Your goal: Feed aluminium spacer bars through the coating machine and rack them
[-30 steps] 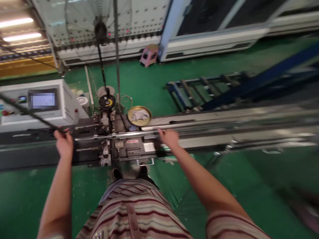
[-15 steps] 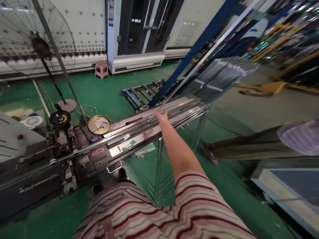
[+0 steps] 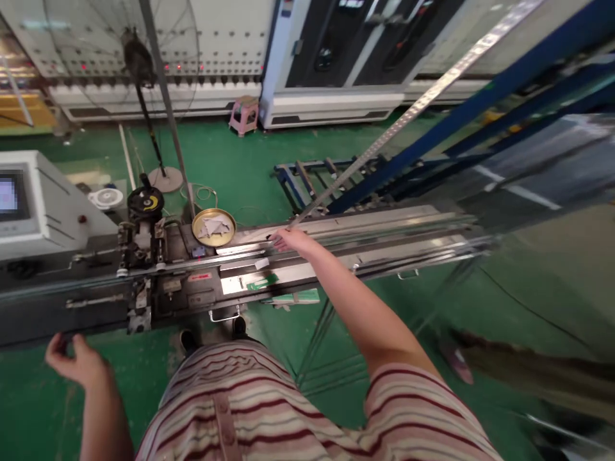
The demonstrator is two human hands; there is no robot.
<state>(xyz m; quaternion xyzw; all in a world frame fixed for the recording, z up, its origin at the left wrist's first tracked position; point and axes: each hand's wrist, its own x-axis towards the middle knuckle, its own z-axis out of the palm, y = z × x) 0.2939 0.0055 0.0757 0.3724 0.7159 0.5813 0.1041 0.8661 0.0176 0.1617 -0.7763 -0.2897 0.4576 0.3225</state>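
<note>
A long, silver, perforated metal strip [image 3: 416, 107] is gripped at its lower end by the right hand [image 3: 289, 241], while the left hand [image 3: 81, 363] is held half-open

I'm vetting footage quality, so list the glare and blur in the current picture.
Head view: bright glare along the upper stretch of the perforated strip; head view: a shiny patch on the metal plate by the machine; head view: a person's trousers smeared at lower right; head view: the display pixelated.
</note>
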